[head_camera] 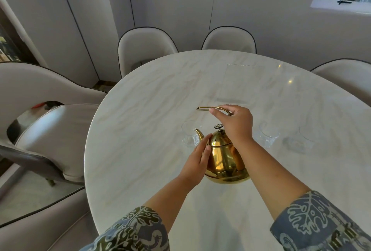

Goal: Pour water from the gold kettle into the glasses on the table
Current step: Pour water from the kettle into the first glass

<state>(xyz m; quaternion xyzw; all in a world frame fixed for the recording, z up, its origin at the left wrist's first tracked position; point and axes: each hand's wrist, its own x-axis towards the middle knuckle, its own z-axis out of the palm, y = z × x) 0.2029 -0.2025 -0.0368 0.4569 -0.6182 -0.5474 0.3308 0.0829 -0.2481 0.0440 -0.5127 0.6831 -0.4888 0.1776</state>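
Note:
A gold kettle (221,158) stands on the pale marble table (144,114), its spout pointing left and away from me. My right hand (233,124) is closed around the kettle's raised thin wire handle (202,108). My left hand (198,158) lies flat against the kettle's left side, fingers together, below the spout. Three clear glasses stand in a row behind the kettle: one (189,136) just past the spout, one (268,136) right of my right wrist, and one (301,140) farther right.
A clear rectangular sheet or tray (241,84) lies on the table beyond the kettle. Cream chairs ring the table: two at the far side (144,47) (228,39), one at the right (345,78), and others at the left (40,90).

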